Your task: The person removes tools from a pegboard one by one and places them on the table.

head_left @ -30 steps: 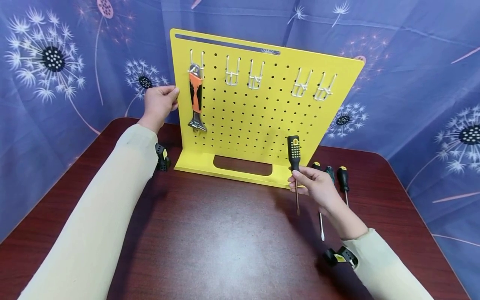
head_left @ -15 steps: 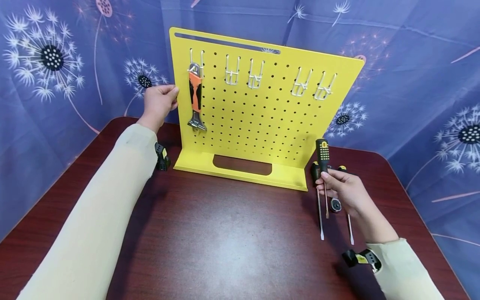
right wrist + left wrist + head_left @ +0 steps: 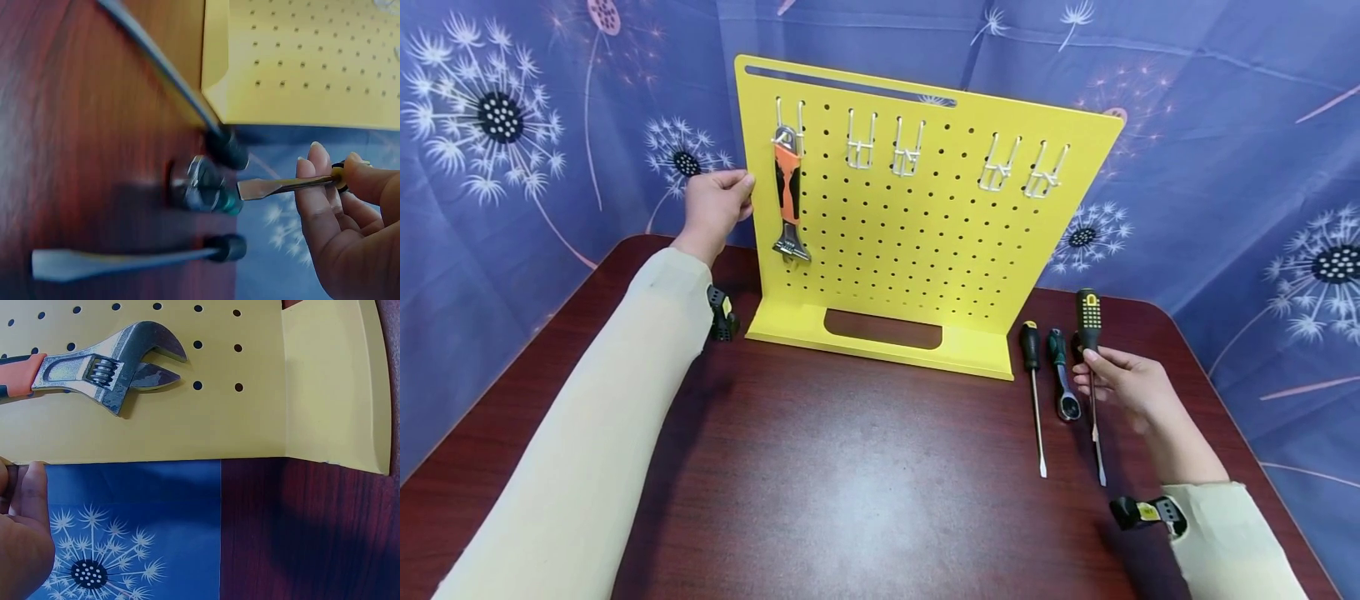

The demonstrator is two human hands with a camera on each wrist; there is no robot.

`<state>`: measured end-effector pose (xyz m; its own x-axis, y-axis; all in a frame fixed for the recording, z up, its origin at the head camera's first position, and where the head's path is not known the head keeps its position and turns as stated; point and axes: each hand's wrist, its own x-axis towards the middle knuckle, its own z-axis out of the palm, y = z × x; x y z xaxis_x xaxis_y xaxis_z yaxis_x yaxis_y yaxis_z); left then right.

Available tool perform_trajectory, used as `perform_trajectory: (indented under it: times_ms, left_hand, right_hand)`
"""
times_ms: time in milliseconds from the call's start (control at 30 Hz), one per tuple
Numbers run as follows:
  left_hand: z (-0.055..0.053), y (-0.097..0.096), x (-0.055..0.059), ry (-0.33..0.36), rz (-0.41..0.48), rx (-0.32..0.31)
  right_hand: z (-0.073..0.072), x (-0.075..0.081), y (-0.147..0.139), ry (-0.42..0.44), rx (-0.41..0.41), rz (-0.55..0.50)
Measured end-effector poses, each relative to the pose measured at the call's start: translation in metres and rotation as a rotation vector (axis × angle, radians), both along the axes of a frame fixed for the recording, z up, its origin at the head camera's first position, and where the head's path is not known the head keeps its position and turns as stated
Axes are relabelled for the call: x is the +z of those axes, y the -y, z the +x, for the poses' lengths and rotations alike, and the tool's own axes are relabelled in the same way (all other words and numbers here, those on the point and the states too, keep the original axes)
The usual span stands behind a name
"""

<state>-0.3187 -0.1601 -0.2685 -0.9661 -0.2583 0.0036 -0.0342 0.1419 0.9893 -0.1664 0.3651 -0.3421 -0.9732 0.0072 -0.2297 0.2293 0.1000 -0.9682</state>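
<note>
My left hand (image 3: 713, 208) pinches the left edge of a yellow pegboard (image 3: 880, 225) that stands on the table. Close to that hand, an adjustable wrench (image 3: 788, 192) with orange and black grip hangs from a white hook; its metal head shows in the left wrist view. At the right, my right hand (image 3: 1131, 385) grips a flathead screwdriver (image 3: 1088, 315) below its black and yellow handle, blade downward. Under it lies a second screwdriver (image 3: 1101, 468), its handle mostly hidden. A green-handled ratchet wrench (image 3: 1060, 367) and a third screwdriver (image 3: 1032, 348) lie to the left of it.
Several white wire hooks (image 3: 861, 148) stick out near the top of the pegboard. The dark red-brown table (image 3: 850, 467) extends in front of it. Behind hangs a blue curtain (image 3: 1225, 167) with dandelion prints.
My right hand has carried the screwdriver rightward, from in front of the pegboard's lower right corner to over the rightmost lying screwdriver. The left hand stays on the board's edge.
</note>
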Motion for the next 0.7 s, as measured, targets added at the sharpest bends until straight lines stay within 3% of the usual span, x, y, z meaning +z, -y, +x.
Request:
perform_trajectory:
  times_ms: [267, 700]
  left_hand:
    - [0.0, -0.001, 0.002, 0.008, 0.008, 0.006]
    - [-0.002, -0.003, 0.0, -0.028, 0.034, 0.009]
  right_hand:
    - [-0.002, -0.007, -0.025, 0.081, -0.022, -0.06]
    - [-0.001, -0.019, -0.057, 0.187, -0.012, 0.038]
